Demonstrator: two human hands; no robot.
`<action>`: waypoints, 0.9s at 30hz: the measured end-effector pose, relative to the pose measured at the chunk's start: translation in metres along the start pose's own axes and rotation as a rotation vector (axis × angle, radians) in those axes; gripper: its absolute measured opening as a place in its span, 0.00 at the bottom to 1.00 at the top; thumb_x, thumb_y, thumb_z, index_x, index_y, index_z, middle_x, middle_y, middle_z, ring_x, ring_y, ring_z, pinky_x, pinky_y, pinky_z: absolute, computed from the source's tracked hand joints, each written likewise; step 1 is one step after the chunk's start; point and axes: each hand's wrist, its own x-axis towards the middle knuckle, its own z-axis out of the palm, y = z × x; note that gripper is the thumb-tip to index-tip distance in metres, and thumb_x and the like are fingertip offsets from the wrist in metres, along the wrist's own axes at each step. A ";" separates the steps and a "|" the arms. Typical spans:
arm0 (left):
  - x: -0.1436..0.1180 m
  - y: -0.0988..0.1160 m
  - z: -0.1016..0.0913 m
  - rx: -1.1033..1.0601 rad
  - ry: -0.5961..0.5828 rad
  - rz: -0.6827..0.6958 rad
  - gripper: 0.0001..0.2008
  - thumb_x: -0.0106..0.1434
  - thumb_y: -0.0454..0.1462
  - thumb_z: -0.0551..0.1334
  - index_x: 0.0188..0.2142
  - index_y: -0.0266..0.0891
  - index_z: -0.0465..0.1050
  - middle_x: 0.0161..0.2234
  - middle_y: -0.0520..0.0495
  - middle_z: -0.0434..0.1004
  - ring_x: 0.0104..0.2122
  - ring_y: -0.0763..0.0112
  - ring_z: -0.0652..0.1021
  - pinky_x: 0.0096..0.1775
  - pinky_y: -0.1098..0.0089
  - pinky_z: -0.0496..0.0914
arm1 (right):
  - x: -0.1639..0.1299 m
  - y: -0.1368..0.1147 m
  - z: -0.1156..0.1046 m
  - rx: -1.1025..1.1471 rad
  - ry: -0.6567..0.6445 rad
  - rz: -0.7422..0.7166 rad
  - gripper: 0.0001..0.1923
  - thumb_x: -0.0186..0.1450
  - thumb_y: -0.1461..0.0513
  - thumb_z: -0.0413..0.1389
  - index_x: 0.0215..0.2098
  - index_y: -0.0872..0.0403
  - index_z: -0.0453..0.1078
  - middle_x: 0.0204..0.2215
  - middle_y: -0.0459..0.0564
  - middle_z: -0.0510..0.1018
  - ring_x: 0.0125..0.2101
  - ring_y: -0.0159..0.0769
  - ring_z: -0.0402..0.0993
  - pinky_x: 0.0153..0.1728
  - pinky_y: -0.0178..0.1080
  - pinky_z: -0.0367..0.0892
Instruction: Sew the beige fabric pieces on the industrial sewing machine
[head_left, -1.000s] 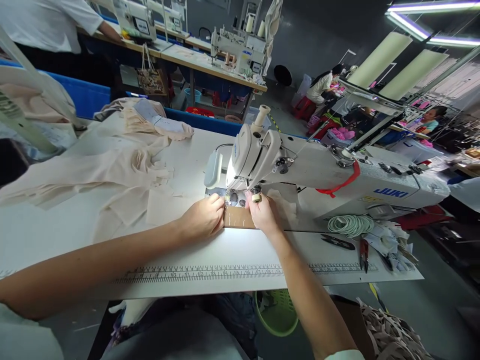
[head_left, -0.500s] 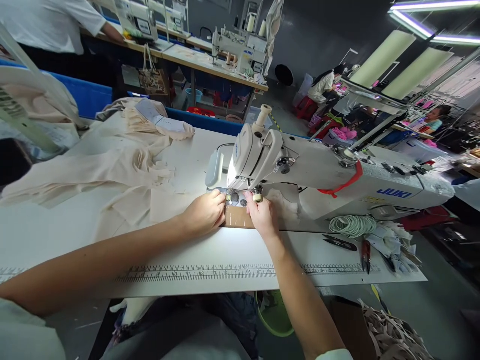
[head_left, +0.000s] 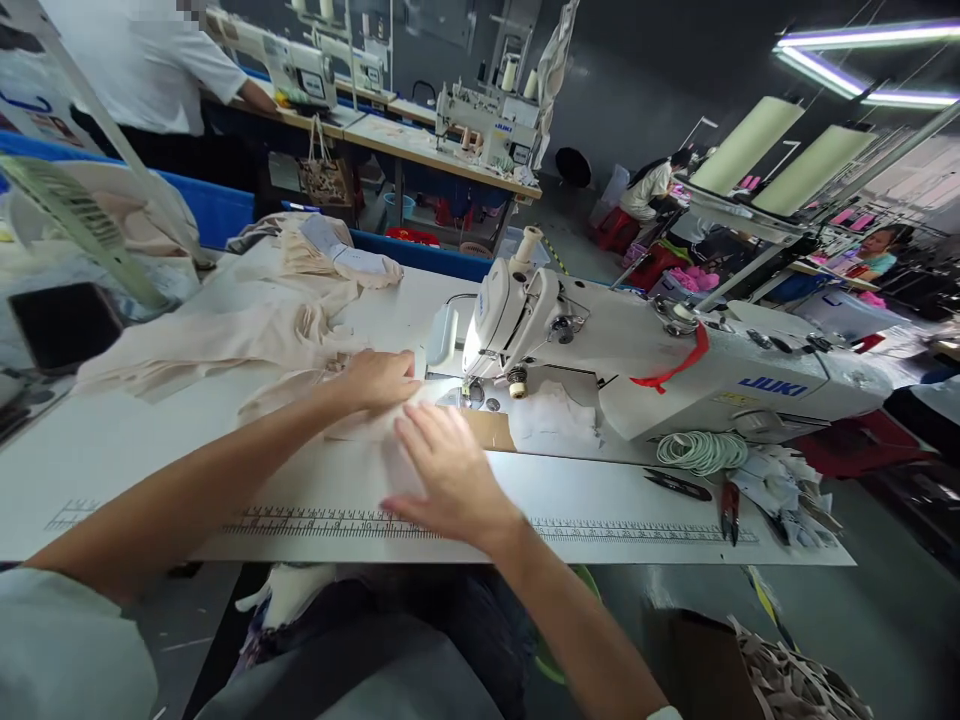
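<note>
The right hand (head_left: pixel 450 470) is the nearer of the 2 hands. It lies flat with its fingers spread on a piece of pale cloth (head_left: pixel 375 440), close to the near edge of the table (head_left: pixel 150 450), just past the ruler strip (head_left: pixel 337 522) stuck along that edge. It presses the cloth down and does not pinch it. A little farther in, the left hand (head_left: pixel 379 378) rests on the same cloth with its fingers curled loosely on top; I cannot tell if it grips a fold. The cloth runs long from the far left corner of the table, where more of it lies in a pile (head_left: pixel 285 300), toward the middle, and its near end sits under both hands. From the hands, the needle of the sewing machine (head_left: pixel 600 350) is just to the right and a bit farther away, so the left hand is closer to it than the right hand is. A brown card patch (head_left: pixel 491 430) lies on the table between the right hand and the needle. Farther right, by the machine, lie a coil of pale cord (head_left: pixel 701 450) and small snips (head_left: pixel 727 505). Well beyond the table, other people work at other machines.
</note>
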 end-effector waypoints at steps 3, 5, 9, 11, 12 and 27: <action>-0.021 -0.013 -0.014 -0.177 -0.175 0.018 0.13 0.61 0.45 0.56 0.30 0.40 0.71 0.26 0.49 0.75 0.29 0.64 0.74 0.32 0.69 0.63 | -0.009 -0.030 0.017 -0.001 -0.044 -0.091 0.46 0.62 0.41 0.61 0.65 0.65 0.60 0.60 0.66 0.70 0.62 0.58 0.60 0.65 0.63 0.52; -0.051 -0.028 -0.022 -0.337 -0.275 0.064 0.16 0.60 0.50 0.57 0.29 0.40 0.70 0.22 0.52 0.69 0.24 0.69 0.70 0.28 0.72 0.60 | -0.025 -0.046 0.025 0.015 -0.004 -0.089 0.32 0.67 0.47 0.59 0.60 0.61 0.67 0.51 0.62 0.77 0.53 0.52 0.69 0.59 0.59 0.61; -0.151 -0.078 -0.033 -0.598 -0.475 -0.107 0.22 0.58 0.57 0.60 0.27 0.40 0.69 0.17 0.56 0.58 0.18 0.76 0.60 0.23 0.75 0.54 | -0.073 -0.076 0.028 0.387 0.086 -0.061 0.11 0.73 0.63 0.51 0.36 0.54 0.74 0.29 0.50 0.78 0.33 0.38 0.72 0.39 0.41 0.69; -0.209 -0.102 -0.030 -0.667 -0.553 -0.207 0.22 0.57 0.57 0.62 0.28 0.40 0.72 0.20 0.55 0.63 0.20 0.76 0.62 0.24 0.77 0.56 | -0.097 -0.086 0.031 0.782 0.002 0.081 0.11 0.72 0.60 0.53 0.34 0.53 0.74 0.28 0.48 0.77 0.30 0.34 0.72 0.34 0.37 0.67; -0.234 -0.111 -0.024 -0.703 -0.597 -0.242 0.21 0.58 0.56 0.63 0.28 0.40 0.73 0.22 0.55 0.66 0.20 0.76 0.64 0.24 0.77 0.58 | -0.108 -0.089 0.035 0.972 -0.063 0.203 0.11 0.71 0.57 0.55 0.34 0.52 0.74 0.27 0.47 0.77 0.29 0.33 0.71 0.32 0.35 0.66; -0.220 -0.116 0.157 -0.686 -0.538 -0.228 0.28 0.54 0.64 0.56 0.24 0.41 0.65 0.23 0.52 0.66 0.30 0.66 0.70 0.36 0.71 0.66 | -0.171 -0.048 0.162 0.947 -0.049 1.042 0.15 0.59 0.49 0.60 0.31 0.51 0.75 0.28 0.50 0.81 0.32 0.42 0.79 0.37 0.42 0.73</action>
